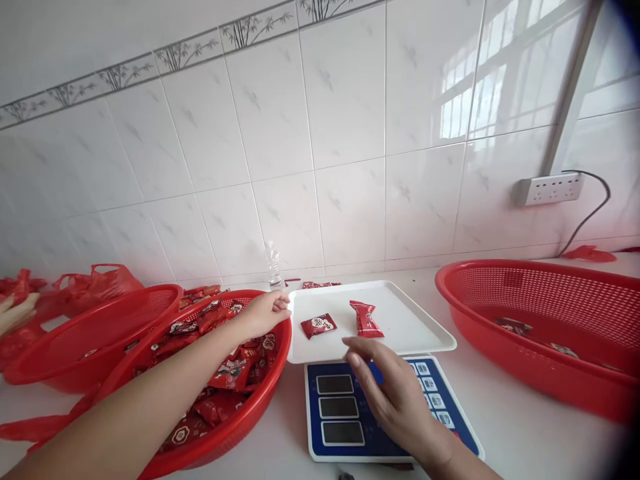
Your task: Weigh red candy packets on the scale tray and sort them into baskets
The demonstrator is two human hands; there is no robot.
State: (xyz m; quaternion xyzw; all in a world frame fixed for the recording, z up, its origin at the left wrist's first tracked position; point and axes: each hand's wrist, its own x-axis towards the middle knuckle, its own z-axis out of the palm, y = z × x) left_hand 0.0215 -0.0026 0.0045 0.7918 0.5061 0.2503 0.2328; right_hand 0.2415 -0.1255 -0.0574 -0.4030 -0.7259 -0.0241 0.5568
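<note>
A white tray rests over the back of a blue and white weighing scale. Two small red wrapped packets lie in it, a flat one and a twisted one. My left hand has its fingers curled at the tray's left rim, above the edge of a full red basket. My right hand is over the scale's keys, with thumb and forefinger closed about the tray's front rim. The basket beneath my left arm is heaped with red packets. The scale's three display windows look dark.
To the right stands a large red basket with a few packets inside. Another red basket and red plastic bags are at the left, by another person's hand. A clear bottle stands near the tiled wall.
</note>
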